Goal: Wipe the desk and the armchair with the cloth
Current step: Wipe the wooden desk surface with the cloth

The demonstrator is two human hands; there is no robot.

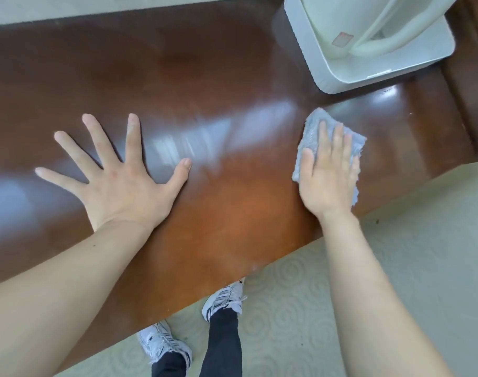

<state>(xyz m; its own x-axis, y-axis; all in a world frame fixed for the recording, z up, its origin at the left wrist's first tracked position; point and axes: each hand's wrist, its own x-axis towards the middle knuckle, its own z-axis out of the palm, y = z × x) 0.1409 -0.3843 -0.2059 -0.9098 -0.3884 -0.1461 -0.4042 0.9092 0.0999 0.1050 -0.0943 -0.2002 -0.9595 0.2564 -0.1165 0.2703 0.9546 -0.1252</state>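
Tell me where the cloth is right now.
In the head view the grey cloth lies flat under the right hand on the desk, right of centre, just below the white tray.

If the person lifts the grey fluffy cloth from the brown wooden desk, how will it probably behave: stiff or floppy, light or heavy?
The grey fluffy cloth will probably hang floppy: its edges look frayed and crumpled around the right hand pressing it flat. It seems light, being thin under the fingers. On the glossy brown wooden desk it likely slides easily.
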